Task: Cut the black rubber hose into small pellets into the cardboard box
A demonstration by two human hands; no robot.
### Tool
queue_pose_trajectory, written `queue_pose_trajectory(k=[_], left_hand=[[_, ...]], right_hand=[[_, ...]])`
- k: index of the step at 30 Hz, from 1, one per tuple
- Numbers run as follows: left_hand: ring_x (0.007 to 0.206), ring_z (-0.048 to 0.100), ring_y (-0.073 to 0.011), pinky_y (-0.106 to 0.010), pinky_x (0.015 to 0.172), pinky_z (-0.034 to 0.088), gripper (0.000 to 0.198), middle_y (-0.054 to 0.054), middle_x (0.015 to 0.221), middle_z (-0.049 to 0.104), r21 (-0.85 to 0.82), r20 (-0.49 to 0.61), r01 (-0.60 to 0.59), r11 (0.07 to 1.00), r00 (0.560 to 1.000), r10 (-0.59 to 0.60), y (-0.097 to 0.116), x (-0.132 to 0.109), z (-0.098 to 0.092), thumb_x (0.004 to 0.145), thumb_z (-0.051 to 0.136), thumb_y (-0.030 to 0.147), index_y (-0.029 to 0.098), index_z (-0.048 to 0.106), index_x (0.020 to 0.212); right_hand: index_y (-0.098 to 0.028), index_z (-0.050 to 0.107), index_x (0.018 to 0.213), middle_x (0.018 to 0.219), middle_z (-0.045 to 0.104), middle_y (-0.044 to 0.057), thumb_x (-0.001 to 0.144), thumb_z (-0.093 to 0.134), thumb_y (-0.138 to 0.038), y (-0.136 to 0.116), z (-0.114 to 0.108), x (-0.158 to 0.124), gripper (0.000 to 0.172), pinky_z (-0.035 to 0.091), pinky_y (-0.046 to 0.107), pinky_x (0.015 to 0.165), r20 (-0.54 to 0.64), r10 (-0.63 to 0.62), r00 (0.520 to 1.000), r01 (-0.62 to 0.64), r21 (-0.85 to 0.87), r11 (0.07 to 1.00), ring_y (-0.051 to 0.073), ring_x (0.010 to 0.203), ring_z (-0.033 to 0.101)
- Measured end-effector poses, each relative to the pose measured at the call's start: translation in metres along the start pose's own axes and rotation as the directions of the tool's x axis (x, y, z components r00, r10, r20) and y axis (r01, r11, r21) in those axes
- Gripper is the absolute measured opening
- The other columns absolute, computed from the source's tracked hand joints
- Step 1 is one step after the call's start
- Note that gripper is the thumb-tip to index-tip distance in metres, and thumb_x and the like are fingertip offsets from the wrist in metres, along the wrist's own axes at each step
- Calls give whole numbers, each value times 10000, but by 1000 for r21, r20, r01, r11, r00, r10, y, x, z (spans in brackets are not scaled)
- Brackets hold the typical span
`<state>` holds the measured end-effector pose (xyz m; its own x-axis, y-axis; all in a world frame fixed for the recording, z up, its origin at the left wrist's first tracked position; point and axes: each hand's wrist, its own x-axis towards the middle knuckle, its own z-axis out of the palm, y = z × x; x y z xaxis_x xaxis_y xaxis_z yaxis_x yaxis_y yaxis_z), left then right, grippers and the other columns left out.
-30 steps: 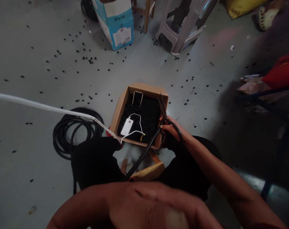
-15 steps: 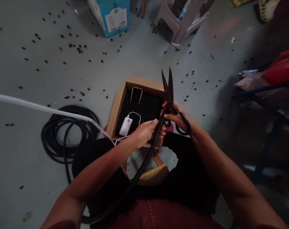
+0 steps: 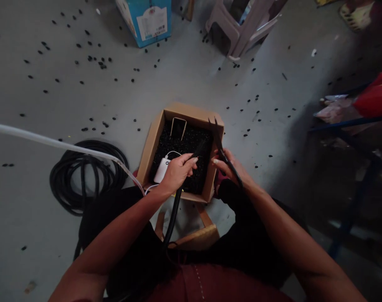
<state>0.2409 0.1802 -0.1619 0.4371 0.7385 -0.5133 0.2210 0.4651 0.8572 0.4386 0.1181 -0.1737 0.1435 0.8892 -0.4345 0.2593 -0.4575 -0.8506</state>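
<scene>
Over the cardboard box (image 3: 153,136), my left hand (image 3: 178,171) is closed around a black ribbed hose (image 3: 173,216). The hose's end points up and right over the box, and its length runs down between my legs. My right hand (image 3: 231,165), at the box's right side, grips a pair of scissors (image 3: 221,147). The blades point up, slightly parted, and are apart from the hose. Small black pieces (image 3: 191,144) fill the box. On them lie a dark phone-like thing (image 3: 178,128) with a light edge and a white power bank (image 3: 161,170) with a cable, partly behind my left hand.
A coil of black hose (image 3: 87,178) lies on the floor at left, crossed by a white tube (image 3: 52,140). Black bits scatter over the floor. A blue carton (image 3: 153,25) and plastic stool (image 3: 235,31) stand ahead. At right is a blue metal frame (image 3: 345,121).
My left hand has moved left with the hose, away from the scissors. The scissors have turned edge-on and sit lower, their blades nearer together. The hose now hangs more steeply.
</scene>
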Motion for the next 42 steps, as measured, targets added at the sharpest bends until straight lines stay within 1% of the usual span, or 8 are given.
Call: queue_pose_trajectory(k=[3,7,13,21,26,31,37,42], left_hand=[[533,538,-72,-198,536,429,240,19,694,643,122,-98,-22,992,995,34,-5,8,-6,820,587,354,161,658,944],[521,543,-75,-202,523,432,249,10,725,660,192,-161,13,981,987,18,-12,14,-6,821,584,359,158,639,958],[551,535,-88,-221,575,411,204,9,700,632,342,-148,-14,940,987,68,-14,12,1,850,555,313,147,652,919],[655,603,-123,-217,597,434,261,-29,833,710,360,-79,-10,933,996,41,-21,10,6,872,528,283,162,685,1041],[620,586,-111,-203,564,398,236,-19,791,710,392,-44,-1,920,999,20,-21,9,10,883,509,293,164,702,928],[511,519,-89,-205,511,367,245,0,718,673,327,-39,63,943,998,-53,-24,10,14,880,507,308,148,680,946],[444,444,-63,-192,478,344,226,39,579,551,180,9,157,971,987,-161,-41,15,23,873,501,284,156,577,703],[407,396,-55,-185,435,304,290,54,491,465,95,55,268,959,960,-274,-52,13,28,890,486,278,161,522,627]], right_hand=[[-226,469,1131,979,609,60,771,645,-499,17,12,-14,485,484,355,774,62,21,998,-18,-54,998,211,881,593],[-226,433,1179,1050,599,89,766,655,-477,20,30,-28,532,484,376,794,153,40,987,-20,-126,992,242,947,597],[-195,422,1213,1107,581,107,795,610,-477,11,34,-25,538,463,377,776,194,58,979,4,-306,952,248,950,583],[-176,436,1230,1101,582,110,809,559,-545,10,31,-19,573,463,361,760,162,74,984,-15,-341,940,239,925,590],[-186,477,1129,999,611,87,838,505,-516,10,30,-16,441,449,346,722,157,84,984,-19,-378,926,224,848,591],[-206,455,1020,821,595,40,844,429,-397,15,28,-14,261,390,300,637,166,111,980,-30,-424,905,190,702,544],[-215,420,977,783,585,30,825,409,-286,20,24,-15,168,315,267,572,208,175,962,-37,-538,842,160,608,489],[-213,438,978,737,590,24,833,434,-265,27,22,-16,154,278,255,545,231,251,940,-54,-626,778,147,563,464]])
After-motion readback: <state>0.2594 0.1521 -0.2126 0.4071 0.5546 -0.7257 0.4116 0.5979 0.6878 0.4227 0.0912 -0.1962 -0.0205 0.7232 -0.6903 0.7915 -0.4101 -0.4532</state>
